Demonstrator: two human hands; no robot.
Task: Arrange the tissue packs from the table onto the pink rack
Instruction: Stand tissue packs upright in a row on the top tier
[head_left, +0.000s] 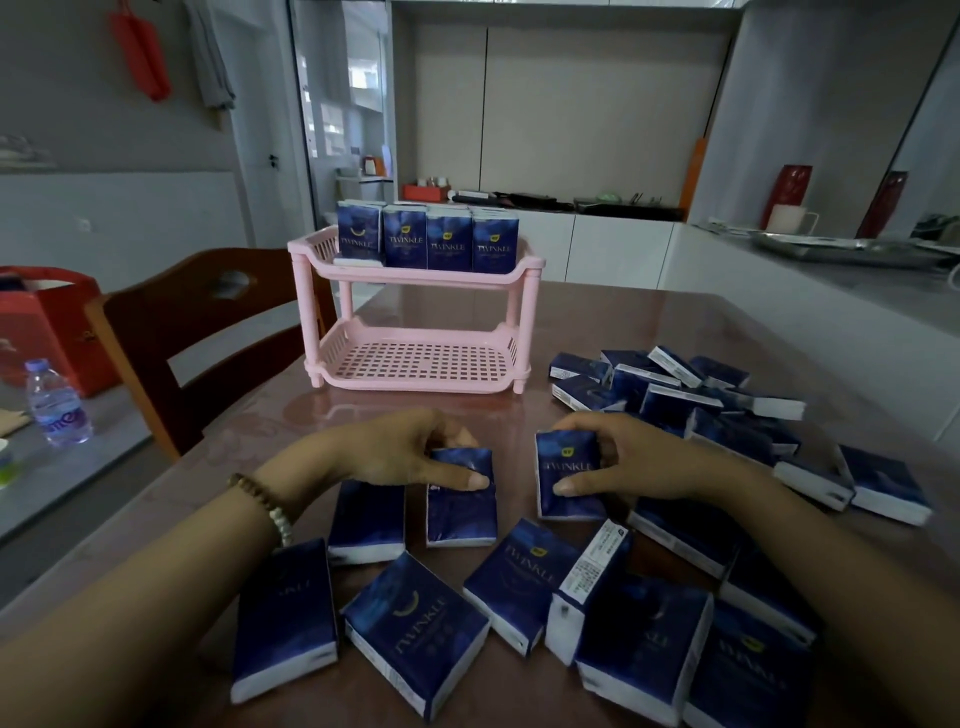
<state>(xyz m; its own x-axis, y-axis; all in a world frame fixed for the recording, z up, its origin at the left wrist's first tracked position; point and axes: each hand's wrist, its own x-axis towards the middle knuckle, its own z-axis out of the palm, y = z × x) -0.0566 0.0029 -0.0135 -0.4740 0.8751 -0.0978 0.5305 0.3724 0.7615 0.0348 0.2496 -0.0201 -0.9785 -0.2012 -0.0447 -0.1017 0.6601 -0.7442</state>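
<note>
A pink two-tier rack (415, 364) stands at the far middle of the brown table. Several dark blue tissue packs (449, 241) stand upright in a row on its top shelf; the bottom shelf holds nothing. My left hand (400, 449) grips one blue pack (460, 512) lying on the table, thumb along its near side. My right hand (631, 457) holds another blue pack (566, 475), fingers over its top and thumb on its front. Several more packs (415, 629) lie scattered on the near table.
A heap of blue packs (675, 395) lies at the right of the table. A wooden chair (197, 322) stands left of the rack. A water bottle (54, 402) and a red bag (47, 322) sit at far left. A white counter runs along the right.
</note>
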